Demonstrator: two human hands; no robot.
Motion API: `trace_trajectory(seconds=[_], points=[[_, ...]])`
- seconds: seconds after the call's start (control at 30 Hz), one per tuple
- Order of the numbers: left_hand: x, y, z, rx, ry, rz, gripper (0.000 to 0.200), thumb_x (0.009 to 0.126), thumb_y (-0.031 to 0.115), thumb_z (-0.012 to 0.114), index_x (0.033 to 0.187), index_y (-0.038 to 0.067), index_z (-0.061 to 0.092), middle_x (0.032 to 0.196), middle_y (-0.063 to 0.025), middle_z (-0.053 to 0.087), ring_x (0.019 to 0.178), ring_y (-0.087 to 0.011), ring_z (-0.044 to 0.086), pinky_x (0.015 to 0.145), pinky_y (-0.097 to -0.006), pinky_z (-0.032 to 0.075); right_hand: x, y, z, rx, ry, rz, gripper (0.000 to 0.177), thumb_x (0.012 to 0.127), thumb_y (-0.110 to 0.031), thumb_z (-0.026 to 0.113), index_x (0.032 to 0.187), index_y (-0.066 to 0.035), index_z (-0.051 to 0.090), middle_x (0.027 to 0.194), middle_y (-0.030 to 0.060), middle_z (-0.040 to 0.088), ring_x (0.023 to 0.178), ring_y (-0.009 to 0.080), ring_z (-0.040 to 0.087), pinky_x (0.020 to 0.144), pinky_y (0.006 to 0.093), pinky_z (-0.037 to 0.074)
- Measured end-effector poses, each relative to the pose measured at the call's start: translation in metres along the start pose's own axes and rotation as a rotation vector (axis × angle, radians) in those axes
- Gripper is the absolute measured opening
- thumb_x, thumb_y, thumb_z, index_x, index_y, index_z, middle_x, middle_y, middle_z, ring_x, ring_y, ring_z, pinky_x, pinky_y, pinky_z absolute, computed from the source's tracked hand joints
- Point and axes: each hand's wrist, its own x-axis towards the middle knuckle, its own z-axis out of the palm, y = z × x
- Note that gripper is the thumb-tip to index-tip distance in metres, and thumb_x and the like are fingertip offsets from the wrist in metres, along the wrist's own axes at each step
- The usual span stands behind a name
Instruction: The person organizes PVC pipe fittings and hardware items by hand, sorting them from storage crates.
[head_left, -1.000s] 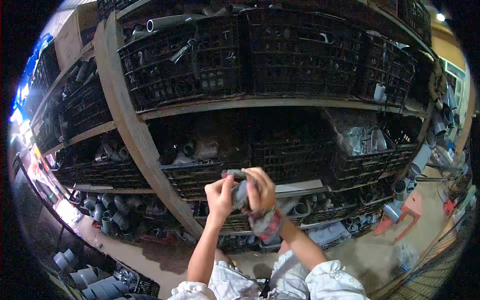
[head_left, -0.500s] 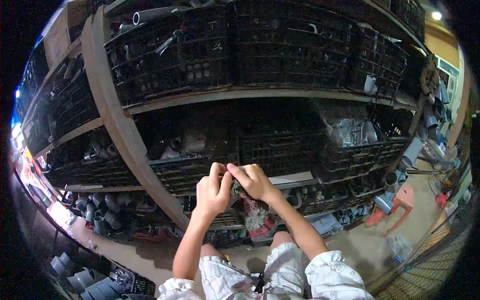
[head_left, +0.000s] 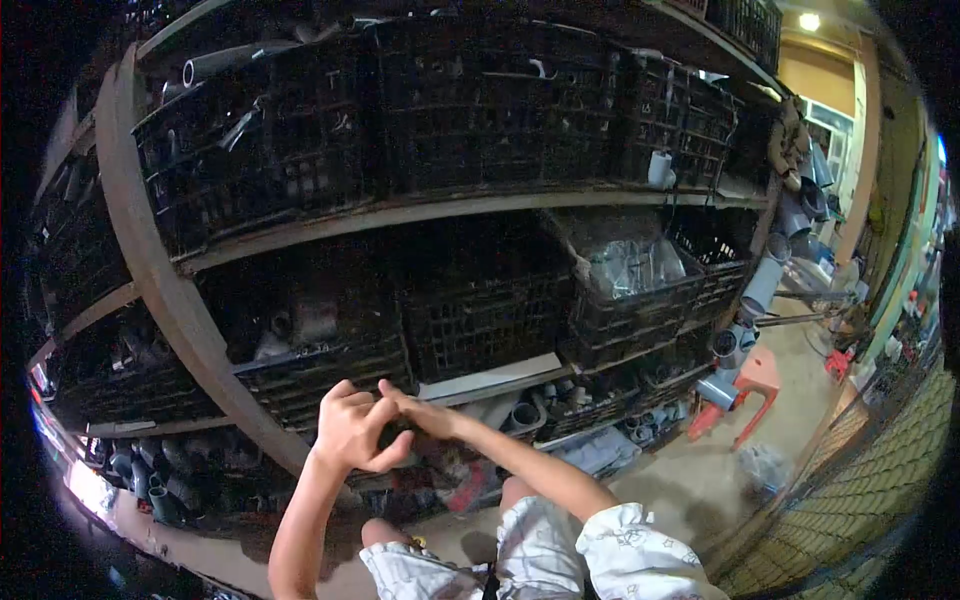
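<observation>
My left hand [head_left: 350, 432] and my right hand [head_left: 418, 413] meet in front of the lower shelf, fingertips touching. Both pinch a small grey and red patterned cloth [head_left: 458, 478]. Most of it is hidden behind my fingers; the rest hangs below my right wrist. Right behind my hands stands a black plastic crate [head_left: 320, 370] holding grey pipe fittings.
A wooden rack [head_left: 400, 212] carries rows of black crates with grey pipe fittings. A slanted wooden post [head_left: 150, 270] rises at the left. Loose pipe pieces [head_left: 150, 480] lie on the floor, with a red stool [head_left: 745, 385] and wide pipe sections [head_left: 760, 285] at the right.
My hands have dropped lower and to the left, closing together around the cloth, which now shows far less. My view has swung to the right along the rack.
</observation>
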Motion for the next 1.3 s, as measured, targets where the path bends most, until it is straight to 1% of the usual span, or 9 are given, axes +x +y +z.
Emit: trace_trajectory(seconds=[0.07, 0.13, 0.23, 0.37, 0.63, 0.8, 0.93, 1.07, 1.3], points=[[0.001, 0.0, -0.007, -0.003, 0.046, -0.091, 0.025, 0.058, 0.034, 0.056, 0.055, 0.01, 0.047, 0.042, -0.0036, 0.038, 0.038, -0.0199, 0.039, 0.047, -0.0312, 0.029, 0.013, 0.022, -0.007, -0.225, -0.013, -0.137, 0.062, 0.089, -0.048, 0.016, 0.119, 0.004, 0.03, 0.084, 0.0164, 0.05, 0.077, 0.0212, 0.045, 0.081, 0.0313, 0.034], [0.001, 0.001, -0.009, 0.01, 0.098, -0.117, 0.026, 0.056, 0.033, 0.057, 0.052, 0.01, 0.045, 0.042, -0.0042, 0.038, 0.038, -0.0203, 0.038, 0.046, -0.0315, 0.028, -0.004, -0.034, -0.001, -0.337, 0.089, -0.035, 0.059, 0.089, -0.044, 0.02, 0.087, 0.005, 0.052, 0.07, 0.026, 0.051, 0.071, 0.0342, 0.051, 0.072, 0.0353, 0.038], [-0.003, -0.003, -0.009, -0.027, 0.21, -0.232, 0.027, 0.055, 0.03, 0.057, 0.05, 0.009, 0.041, 0.044, -0.0046, 0.04, 0.039, -0.022, 0.038, 0.047, -0.0323, 0.027, 0.004, -0.016, 0.005, -0.508, 0.349, -0.445, 0.057, 0.089, -0.041, 0.023, 0.064, 0.003, 0.05, 0.058, 0.0236, 0.049, 0.061, 0.0388, 0.052, 0.055, 0.0405, 0.037], [-0.006, -0.007, -0.002, -0.198, 0.386, -0.437, 0.027, 0.065, 0.023, 0.054, 0.051, 0.005, 0.04, 0.046, -0.0078, 0.04, 0.041, -0.0237, 0.038, 0.046, -0.0317, 0.028, -0.005, -0.043, 0.01, -0.409, 0.428, -0.445, 0.047, 0.087, -0.035, 0.035, 0.058, 0.0, 0.047, 0.051, 0.0203, 0.046, 0.052, 0.0368, 0.05, 0.048, 0.0404, 0.036], [0.008, 0.004, 0.007, -0.809, 0.625, -0.912, 0.035, 0.083, 0.018, 0.049, 0.054, 0.004, 0.034, 0.047, 0.0031, 0.033, 0.044, -0.0038, 0.037, 0.039, -0.0223, 0.026, -0.004, -0.038, 0.005, -0.678, 0.616, -0.928, 0.034, 0.069, -0.033, 0.054, 0.067, 0.001, 0.052, 0.062, 0.0143, 0.053, 0.056, 0.0303, 0.052, 0.054, 0.0362, 0.04], [0.014, 0.005, 0.01, -0.668, 0.556, -0.99, 0.029, 0.088, 0.023, 0.042, 0.066, 0.003, 0.04, 0.051, 0.0011, 0.038, 0.048, -0.0063, 0.038, 0.045, -0.0232, 0.031, -0.008, -0.047, -0.004, -0.787, 0.561, -0.929, 0.027, 0.065, -0.027, 0.055, 0.066, 0.0, 0.052, 0.062, 0.0119, 0.053, 0.054, 0.0278, 0.052, 0.051, 0.0347, 0.039], [0.002, 0.001, 0.024, -0.43, 0.63, -0.908, 0.027, 0.085, 0.024, 0.046, 0.098, 0.001, 0.041, 0.095, -0.0091, 0.041, 0.08, -0.0133, 0.039, 0.07, -0.0264, 0.035, -0.007, -0.055, -0.01, -0.708, 0.807, -0.952, 0.024, 0.067, -0.025, 0.053, 0.07, -0.002, 0.053, 0.061, 0.0105, 0.053, 0.053, 0.0268, 0.052, 0.052, 0.0348, 0.04], [0.014, 0.018, 0.009, -1.289, 0.644, -1.221, 0.049, 0.081, 0.03, 0.054, 0.112, 0.005, 0.026, 0.099, -0.0094, 0.04, 0.089, -0.0136, 0.041, 0.076, -0.0258, 0.036, -0.001, -0.058, 0.001, -0.905, 0.83, -1.13, 0.028, 0.069, -0.026, 0.053, 0.083, -0.001, 0.052, 0.073, 0.0122, 0.052, 0.061, 0.0284, 0.05, 0.059, 0.037, 0.04], [0.008, 0.027, 0.006, -1.109, 0.519, -0.963, 0.058, 0.071, 0.009, 0.065, 0.12, 0.001, 0.035, 0.106, -0.01, 0.048, 0.087, -0.014, 0.052, 0.071, -0.0234, 0.044, -0.011, -0.048, 0.006, -0.235, 0.92, -0.58, 0.018, 0.086, -0.013, 0.035, 0.085, 0.001, 0.047, 0.069, 0.0047, 0.047, 0.062, 0.0094, 0.042, 0.054, 0.0236, 0.034]])
